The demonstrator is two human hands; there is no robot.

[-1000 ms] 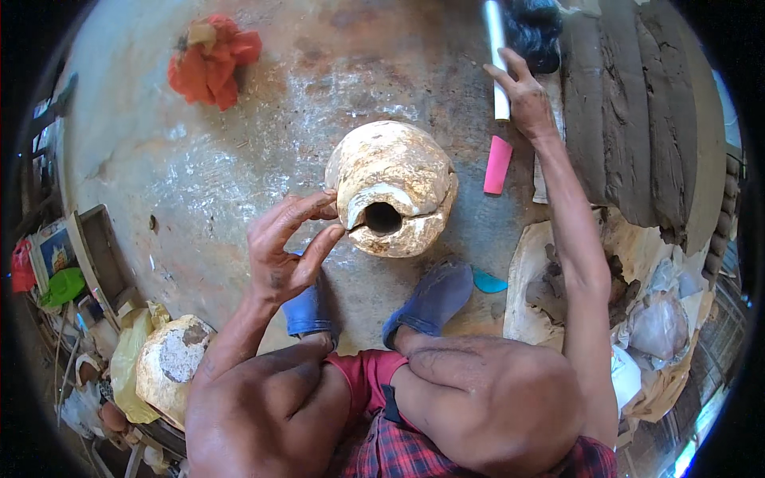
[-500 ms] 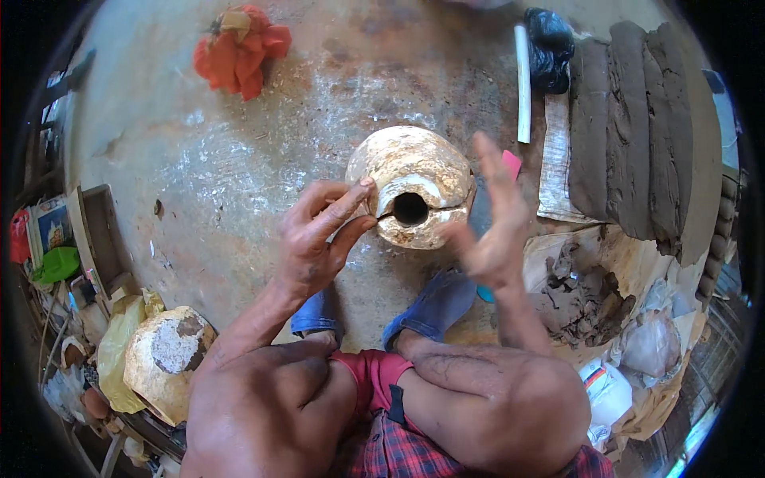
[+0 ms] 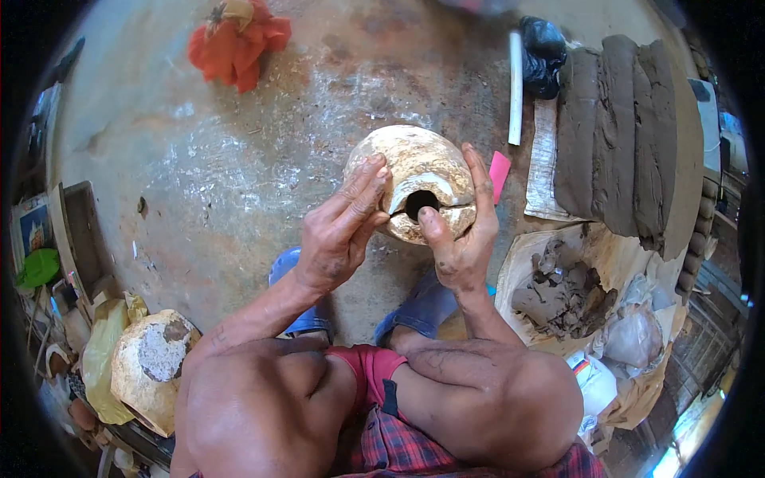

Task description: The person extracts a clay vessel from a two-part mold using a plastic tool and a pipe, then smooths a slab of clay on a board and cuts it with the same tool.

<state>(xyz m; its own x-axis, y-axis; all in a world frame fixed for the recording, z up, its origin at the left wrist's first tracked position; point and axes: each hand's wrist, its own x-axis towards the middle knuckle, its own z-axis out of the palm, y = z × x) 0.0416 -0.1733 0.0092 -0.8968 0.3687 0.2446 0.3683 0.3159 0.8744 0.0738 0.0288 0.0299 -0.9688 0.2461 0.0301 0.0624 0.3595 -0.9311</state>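
Observation:
A rounded, cream and brown stained plaster mould [image 3: 414, 151] stands between my hands, above the floor in front of my feet. A dark round hole opens in its near face, and a seam runs out from the hole to both sides. My left hand [image 3: 344, 227] presses its bunched fingers and thumb against the left side near the seam. Along the right side lie the fingers of my right hand [image 3: 468, 239], with its thumb at the lower edge of the hole. The mould's underside is hidden.
Slabs of grey clay [image 3: 617, 135] lie at the right, near a white tube [image 3: 515, 88] and a black plastic bag [image 3: 543, 56]. Clay scraps [image 3: 562, 295] sit below them. A red cloth [image 3: 239, 44] lies far left; another mould-like block [image 3: 155, 366] stands near left.
My right hand has come in from beside the mould and taken hold of its right side. My left hand has shifted further onto the left side.

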